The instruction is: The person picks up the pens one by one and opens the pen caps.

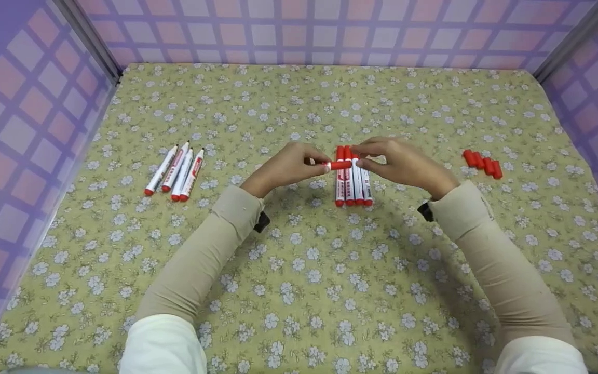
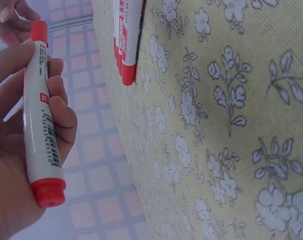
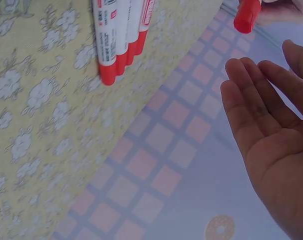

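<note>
My left hand [image 1: 291,165] grips a white marker [image 2: 40,115] with a red cap [image 1: 340,165], its barrel lying along the palm and its barcode showing in the left wrist view. My right hand [image 1: 403,163] hovers just beyond the capped end, fingers extended and apart from it; in the right wrist view the palm holds nothing. Below both hands, several capped markers [image 1: 350,186] lie side by side on the flowered cloth, partly covered by the right fingers in the head view.
To the left lie several uncapped white markers [image 1: 180,174], tips pointing away from me. Several loose red caps [image 1: 481,164] sit in a slanted row at right. Checkered panels [image 1: 299,31] border the flowered tablecloth [image 1: 288,291] at the back and sides.
</note>
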Demonstrator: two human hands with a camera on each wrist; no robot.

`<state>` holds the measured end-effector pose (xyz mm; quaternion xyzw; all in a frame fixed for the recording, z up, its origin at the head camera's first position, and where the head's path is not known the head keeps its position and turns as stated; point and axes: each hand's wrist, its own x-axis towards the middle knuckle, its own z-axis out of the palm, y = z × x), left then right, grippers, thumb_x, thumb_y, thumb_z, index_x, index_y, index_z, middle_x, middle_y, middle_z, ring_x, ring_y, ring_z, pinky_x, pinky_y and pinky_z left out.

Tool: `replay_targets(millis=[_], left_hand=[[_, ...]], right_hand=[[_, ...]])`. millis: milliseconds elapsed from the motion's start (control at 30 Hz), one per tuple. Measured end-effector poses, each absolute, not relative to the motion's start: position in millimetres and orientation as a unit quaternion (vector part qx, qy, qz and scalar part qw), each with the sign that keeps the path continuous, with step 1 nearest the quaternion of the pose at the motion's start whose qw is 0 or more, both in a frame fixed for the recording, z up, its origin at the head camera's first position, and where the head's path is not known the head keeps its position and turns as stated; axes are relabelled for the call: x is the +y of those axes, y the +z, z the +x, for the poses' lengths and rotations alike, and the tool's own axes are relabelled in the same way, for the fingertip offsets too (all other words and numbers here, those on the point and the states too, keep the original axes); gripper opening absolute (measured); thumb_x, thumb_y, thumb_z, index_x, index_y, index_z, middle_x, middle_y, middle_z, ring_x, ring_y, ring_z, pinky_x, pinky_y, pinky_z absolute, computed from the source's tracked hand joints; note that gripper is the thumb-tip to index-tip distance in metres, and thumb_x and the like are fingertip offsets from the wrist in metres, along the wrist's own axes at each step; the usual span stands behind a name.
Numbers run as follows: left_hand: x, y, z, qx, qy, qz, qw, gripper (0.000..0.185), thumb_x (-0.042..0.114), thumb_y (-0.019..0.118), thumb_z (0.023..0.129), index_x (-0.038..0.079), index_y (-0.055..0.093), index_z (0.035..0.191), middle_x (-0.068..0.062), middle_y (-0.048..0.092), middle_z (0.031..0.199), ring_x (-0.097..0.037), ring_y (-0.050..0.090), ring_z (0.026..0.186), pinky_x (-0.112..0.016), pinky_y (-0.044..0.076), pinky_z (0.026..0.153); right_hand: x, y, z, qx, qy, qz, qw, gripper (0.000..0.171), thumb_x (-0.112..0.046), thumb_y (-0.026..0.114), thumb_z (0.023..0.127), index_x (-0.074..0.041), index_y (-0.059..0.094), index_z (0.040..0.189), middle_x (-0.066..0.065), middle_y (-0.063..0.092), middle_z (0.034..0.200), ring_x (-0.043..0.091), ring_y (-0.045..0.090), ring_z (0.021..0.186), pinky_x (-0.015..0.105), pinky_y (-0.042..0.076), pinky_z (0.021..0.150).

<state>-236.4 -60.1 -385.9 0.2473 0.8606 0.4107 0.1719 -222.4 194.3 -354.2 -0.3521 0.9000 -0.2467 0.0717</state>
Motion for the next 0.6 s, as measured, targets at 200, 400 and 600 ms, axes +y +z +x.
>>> replay_targets(millis=[200, 400, 600], left_hand=[[-59, -383, -235, 0.861, 0.401, 0.267, 0.163, 0.024, 0.023, 0.059, 0.096, 0.012, 0.073, 0.111, -0.004, 0.069, 0.100, -0.014, 0.048, 0.068, -0.026, 0.040, 0.060], [-57, -381, -234, 0.866, 0.381, 0.284, 0.156, 0.024, 0.024, 0.059, 0.096, 0.011, 0.073, 0.110, -0.004, 0.070, 0.102, -0.013, 0.050, 0.069, -0.026, 0.041, 0.062], [-56, -379, -233, 0.863, 0.368, 0.316, 0.143, 0.023, 0.022, 0.057, 0.097, 0.010, 0.074, 0.108, -0.008, 0.072, 0.096, -0.012, 0.044, 0.061, -0.026, 0.037, 0.058]], right_hand=[[180, -355, -221, 0.895, -0.226, -0.376, 0.075, 0.037, -0.021, 0.056, 0.098, -0.008, 0.059, 0.132, 0.013, 0.060, 0.131, 0.027, 0.062, 0.112, 0.043, 0.052, 0.090], [170, -355, -220, 0.893, -0.209, -0.389, 0.083, 0.035, -0.018, 0.057, 0.097, -0.005, 0.060, 0.129, 0.015, 0.064, 0.124, 0.025, 0.066, 0.102, 0.040, 0.054, 0.084], [163, -359, -222, 0.887, -0.209, -0.398, 0.108, 0.034, -0.016, 0.056, 0.097, -0.003, 0.061, 0.128, 0.014, 0.066, 0.120, 0.023, 0.067, 0.101, 0.039, 0.054, 0.085]])
